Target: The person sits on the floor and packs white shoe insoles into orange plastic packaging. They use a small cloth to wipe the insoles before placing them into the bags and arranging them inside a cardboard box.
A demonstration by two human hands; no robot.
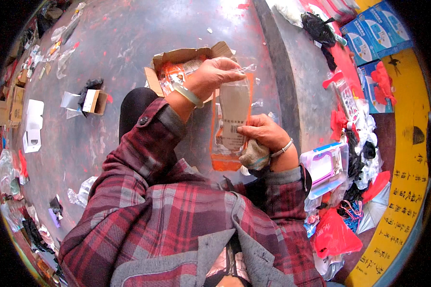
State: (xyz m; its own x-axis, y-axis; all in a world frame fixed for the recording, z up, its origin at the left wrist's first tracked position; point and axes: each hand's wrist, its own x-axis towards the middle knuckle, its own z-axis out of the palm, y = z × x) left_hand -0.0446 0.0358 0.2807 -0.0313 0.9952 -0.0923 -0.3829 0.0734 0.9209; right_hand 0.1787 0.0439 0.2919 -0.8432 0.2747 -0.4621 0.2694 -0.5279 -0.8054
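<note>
In front of my body hangs a flat clear plastic bag (226, 152) with orange edges and a printed barcode. A pale flat piece (235, 100) shows in its upper part; I cannot tell its kind or whether it sticks out of the bag. My left hand (218, 71) is closed at the bag's top, beside some crumpled clear plastic. My right hand (266, 133) pinches the bag's right edge between thumb and fingers. A bunched grey-beige cloth (255, 155) sits beneath the right hand's fingers. Behind my left wrist stands an open cardboard box (151, 79) with orange-printed packages (172, 75) inside.
A small open carton (96, 102) and a white box (32, 125) lie on the grey floor (129, 28) at left. To the right are a clear plastic container (324, 167), a red plastic bag (334, 234), blue boxes (376, 33) and a yellow board (409, 143).
</note>
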